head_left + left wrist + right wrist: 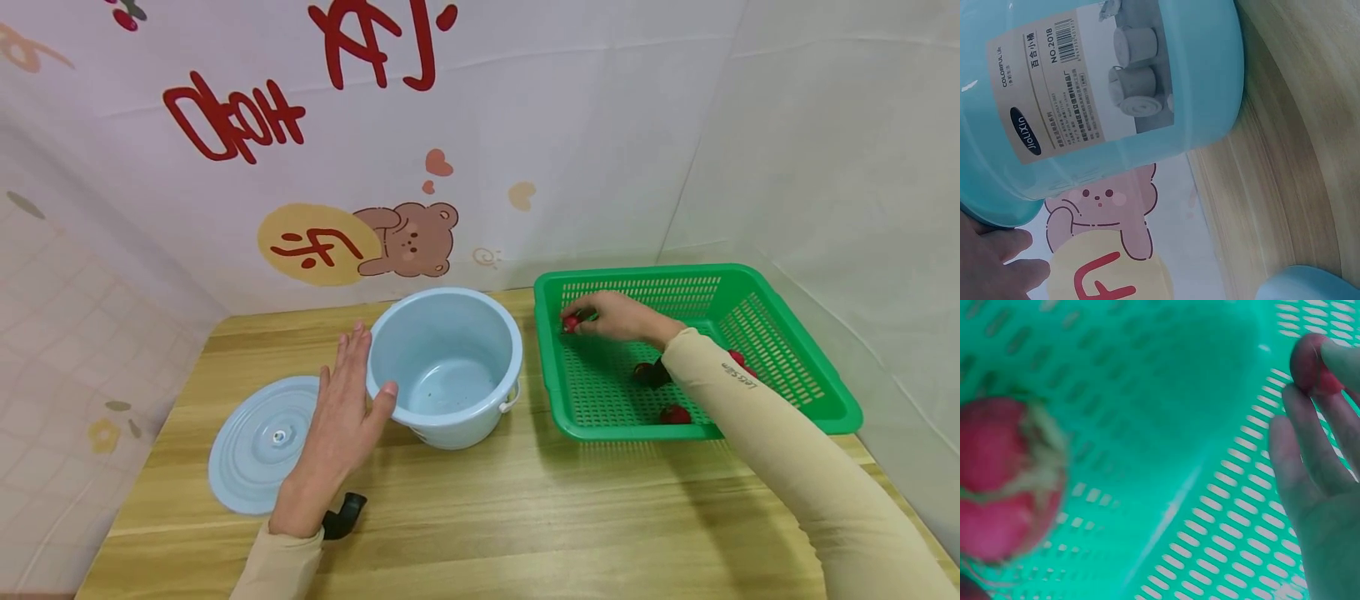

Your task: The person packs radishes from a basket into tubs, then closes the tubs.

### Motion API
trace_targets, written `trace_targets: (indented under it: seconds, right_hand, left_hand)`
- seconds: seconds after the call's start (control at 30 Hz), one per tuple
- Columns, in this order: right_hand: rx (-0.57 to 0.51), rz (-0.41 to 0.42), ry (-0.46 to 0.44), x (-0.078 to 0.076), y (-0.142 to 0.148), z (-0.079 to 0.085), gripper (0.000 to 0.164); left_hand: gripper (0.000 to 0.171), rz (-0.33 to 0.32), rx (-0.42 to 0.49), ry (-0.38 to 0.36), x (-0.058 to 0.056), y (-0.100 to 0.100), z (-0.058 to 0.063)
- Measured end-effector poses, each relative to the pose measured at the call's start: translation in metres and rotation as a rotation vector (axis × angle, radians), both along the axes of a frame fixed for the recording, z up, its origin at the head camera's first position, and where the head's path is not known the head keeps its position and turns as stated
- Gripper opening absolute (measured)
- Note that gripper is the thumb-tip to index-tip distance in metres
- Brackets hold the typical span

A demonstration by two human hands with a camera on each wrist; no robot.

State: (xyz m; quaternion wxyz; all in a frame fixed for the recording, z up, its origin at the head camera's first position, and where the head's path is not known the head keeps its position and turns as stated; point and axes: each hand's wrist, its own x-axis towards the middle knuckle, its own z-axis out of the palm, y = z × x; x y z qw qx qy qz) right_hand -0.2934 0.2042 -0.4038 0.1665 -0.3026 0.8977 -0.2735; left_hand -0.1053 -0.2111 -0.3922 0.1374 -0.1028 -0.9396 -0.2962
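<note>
My right hand (pixel 622 320) reaches into the green basket (pixel 546 354) and pinches a small round red fruit (pixel 1307 362) between thumb and fingertips, near the basket's left wall. A pink fruit with green scales, like a dragon fruit (pixel 1007 481), looms large in the right wrist view. Another red fruit (pixel 675 414) lies by the basket's near wall, and more red pieces (pixel 738 358) are partly hidden behind my sleeve. My left hand (pixel 341 421) is at the left rim of the light blue bucket (pixel 450 337), fingers straight and thumb spread over the near rim.
The blue lid (pixel 251 454) lies flat on the wooden table (pixel 480 525), left of the bucket and partly behind my left hand. A white handle end (pixel 512 398) sticks out at the bucket's right side. A printed cloth wall (pixel 600 125) stands close behind everything.
</note>
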Motion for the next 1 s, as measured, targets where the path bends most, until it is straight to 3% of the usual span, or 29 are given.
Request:
trace_targets:
  seconds: [0.3,0.7,1.0]
  right_hand:
    - [-0.045,-0.036,-0.007,0.011,0.008,0.031,0.035]
    - [-0.195,-0.115,-0.010,0.041,0.009,0.080,0.029]
    - [-0.274,-0.120,0.070,0.067,0.003,0.104,0.026]
  left_hand:
    - [0.075,-0.010,0.005,0.019,-0.003,0.002,0.001]
    - [0.075,-0.005,0.013,0.024,-0.002,0.001,-0.001]
    - [0.075,-0.009,0.029,0.025,-0.001,0.000,0.000]
